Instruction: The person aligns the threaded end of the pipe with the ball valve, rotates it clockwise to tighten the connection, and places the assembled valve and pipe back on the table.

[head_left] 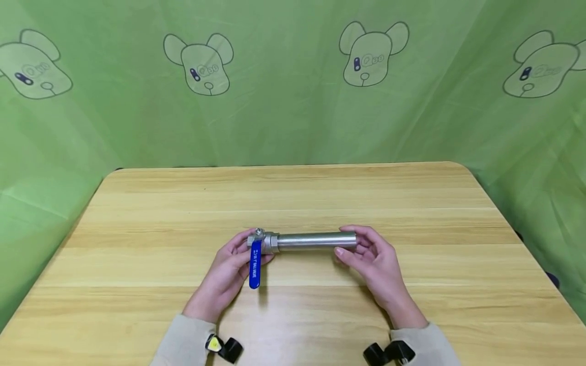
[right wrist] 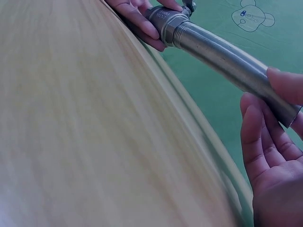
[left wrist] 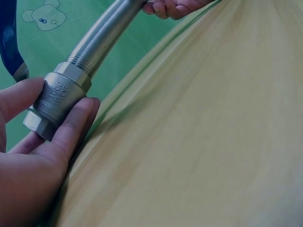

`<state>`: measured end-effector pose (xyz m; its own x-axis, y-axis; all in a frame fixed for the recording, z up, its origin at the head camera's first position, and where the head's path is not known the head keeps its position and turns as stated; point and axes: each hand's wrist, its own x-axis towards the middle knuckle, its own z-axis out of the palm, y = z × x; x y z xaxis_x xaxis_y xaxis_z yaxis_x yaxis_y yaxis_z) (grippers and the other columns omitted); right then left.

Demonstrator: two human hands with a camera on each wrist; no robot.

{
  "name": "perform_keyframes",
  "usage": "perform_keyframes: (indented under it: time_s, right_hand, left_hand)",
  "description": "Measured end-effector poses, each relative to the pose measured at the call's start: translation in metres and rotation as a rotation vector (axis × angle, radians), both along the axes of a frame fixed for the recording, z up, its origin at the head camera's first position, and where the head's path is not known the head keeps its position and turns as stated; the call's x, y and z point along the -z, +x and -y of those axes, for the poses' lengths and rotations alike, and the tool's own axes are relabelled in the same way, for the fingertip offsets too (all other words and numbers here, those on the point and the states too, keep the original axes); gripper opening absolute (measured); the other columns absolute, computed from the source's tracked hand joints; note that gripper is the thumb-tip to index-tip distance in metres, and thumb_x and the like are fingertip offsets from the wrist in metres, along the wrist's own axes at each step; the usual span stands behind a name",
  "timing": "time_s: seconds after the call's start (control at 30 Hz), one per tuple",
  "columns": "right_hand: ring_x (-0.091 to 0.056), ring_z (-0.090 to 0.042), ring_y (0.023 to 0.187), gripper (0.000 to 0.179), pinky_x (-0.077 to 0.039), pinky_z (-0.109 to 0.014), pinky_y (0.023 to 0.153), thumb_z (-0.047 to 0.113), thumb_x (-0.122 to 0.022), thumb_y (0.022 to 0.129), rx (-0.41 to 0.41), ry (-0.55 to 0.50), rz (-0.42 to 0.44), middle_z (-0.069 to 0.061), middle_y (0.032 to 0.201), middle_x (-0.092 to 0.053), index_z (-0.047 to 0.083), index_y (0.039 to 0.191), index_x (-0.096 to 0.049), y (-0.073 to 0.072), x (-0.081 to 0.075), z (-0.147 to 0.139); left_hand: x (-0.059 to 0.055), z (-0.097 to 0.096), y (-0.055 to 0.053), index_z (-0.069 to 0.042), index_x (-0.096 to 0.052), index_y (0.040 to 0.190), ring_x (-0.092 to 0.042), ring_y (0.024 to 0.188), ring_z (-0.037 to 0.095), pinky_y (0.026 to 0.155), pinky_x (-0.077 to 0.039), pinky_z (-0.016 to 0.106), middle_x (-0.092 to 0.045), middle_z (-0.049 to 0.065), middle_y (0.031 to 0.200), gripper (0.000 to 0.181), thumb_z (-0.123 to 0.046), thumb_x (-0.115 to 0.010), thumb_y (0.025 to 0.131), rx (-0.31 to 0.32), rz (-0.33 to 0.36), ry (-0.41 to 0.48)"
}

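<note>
Pipe of silvery metal, straight and round (head_left: 311, 241), lies with its long axis crosswise between the two hands, raised above the pale wooden tabletop (head_left: 137, 229). The right grip (head_left: 377, 259) holds its free end, with thumb and fingers on opposite sides. From this grip the pipe goes leftward to the silvery metal ball valve (head_left: 269, 243), which the left grip (head_left: 231, 267) pinches by the body. Pipe and valve stand in one line, and I judge this shared axis to be the important relation. The left grip is nearer to their joint, where some threads show; the right grip is well apart from it. The long blue lever (head_left: 255, 264) points from the valve toward the person, across this axis, just beside the left thumb.
</note>
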<state>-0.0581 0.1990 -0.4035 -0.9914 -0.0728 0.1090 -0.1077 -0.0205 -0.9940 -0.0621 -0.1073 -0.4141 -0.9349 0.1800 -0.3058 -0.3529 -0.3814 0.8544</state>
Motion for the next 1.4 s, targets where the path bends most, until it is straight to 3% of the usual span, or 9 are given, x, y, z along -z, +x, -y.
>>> perform_keyframes:
  time_s: [0.4, 0.6, 0.83, 1.1, 1.4]
  right_hand:
    - [-0.078, -0.018, 0.076, 0.044, -0.07, -0.029, 0.071, -0.004, -0.079, 0.093, 0.014, 0.013, 0.049, -0.002, 0.097, -0.078, -0.007, 0.133, -0.062, 0.0006, -0.0032, -0.0006]
    - [-0.076, -0.016, 0.071, 0.04, -0.068, -0.027, 0.066, 0.001, -0.08, 0.094, 0.037, 0.028, 0.085, -0.007, 0.093, -0.077, -0.006, 0.13, -0.063, 0.0021, -0.0026, -0.0005]
    - [-0.076, -0.016, 0.07, 0.037, -0.067, -0.026, 0.063, 0.004, -0.08, 0.095, 0.058, 0.062, 0.113, 0.001, 0.09, -0.077, -0.005, 0.126, -0.063, 0.0022, -0.0034, 0.0015]
    - [-0.075, -0.015, 0.069, 0.039, -0.067, -0.026, 0.062, 0.006, -0.082, 0.094, 0.059, 0.068, 0.128, 0.0, 0.089, -0.077, -0.005, 0.126, -0.063, 0.002, -0.0038, 0.0011]
    - [-0.075, -0.015, 0.069, 0.037, -0.066, -0.025, 0.06, 0.006, -0.082, 0.094, 0.042, 0.055, 0.117, -0.001, 0.088, -0.077, -0.005, 0.125, -0.064, 0.0015, -0.0038, 0.0016]
  left_hand:
    - [-0.0026, -0.0003, 0.001, 0.001, -0.035, 0.162, -0.073, 0.117, 0.014, 0.112, -0.061, 0.038, -0.061, 0.018, 0.149, 0.06, 0.005, -0.054, 0.105, 0.006, 0.002, 0.008]
    - [-0.0019, 0.0002, 0.0026, 0.0, -0.034, 0.163, -0.072, 0.119, 0.013, 0.113, -0.06, 0.037, -0.056, 0.021, 0.154, 0.061, 0.005, -0.053, 0.105, 0.017, 0.005, 0.007]
    - [-0.0016, 0.0011, 0.0024, 0.0, -0.036, 0.162, -0.073, 0.118, 0.012, 0.113, -0.06, 0.036, -0.054, 0.023, 0.157, 0.06, 0.006, -0.052, 0.105, 0.021, 0.002, -0.014]
    - [-0.0021, 0.0013, 0.0023, 0.0, -0.038, 0.161, -0.072, 0.123, 0.017, 0.113, -0.061, 0.036, -0.051, 0.025, 0.161, 0.06, 0.006, -0.054, 0.104, 0.016, 0.005, -0.01]
    - [-0.0035, 0.0025, 0.0021, 0.0, -0.038, 0.161, -0.074, 0.118, 0.015, 0.112, -0.061, 0.036, -0.065, 0.014, 0.147, 0.059, 0.004, -0.055, 0.104, 0.012, 0.0, -0.009]
